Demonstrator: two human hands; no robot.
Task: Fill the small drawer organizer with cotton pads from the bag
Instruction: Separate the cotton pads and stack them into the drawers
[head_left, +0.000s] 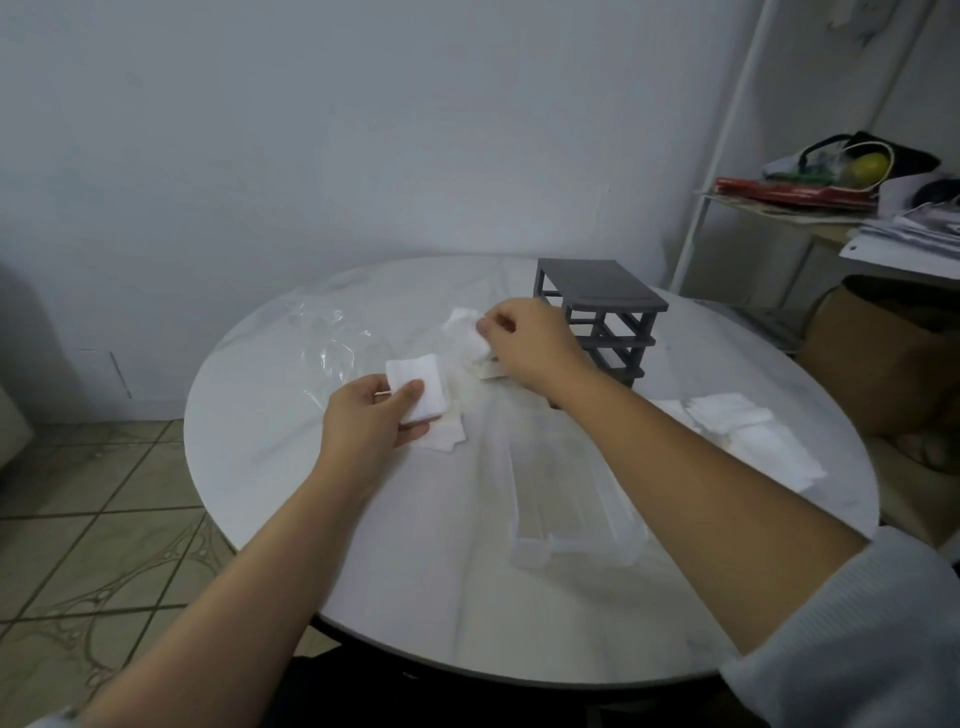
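1. A domestic room (probably a home's dining corner) is indicated by a round white table (363, 571) set near a plain painted wall (311, 130).
2. A tiled floor (104, 519) is seen below.
3. A white shelf rack (727, 156) is loaded with papers (904, 234) and a bag (852, 161); a brown cardboard box (883, 364) is placed near it.

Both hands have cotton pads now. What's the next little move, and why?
Probably lower the stack of pads that the left hand holds into the clear drawer, which lies on the table in front and looks empty. The right hand pinches loose pads near the gray organizer frame.
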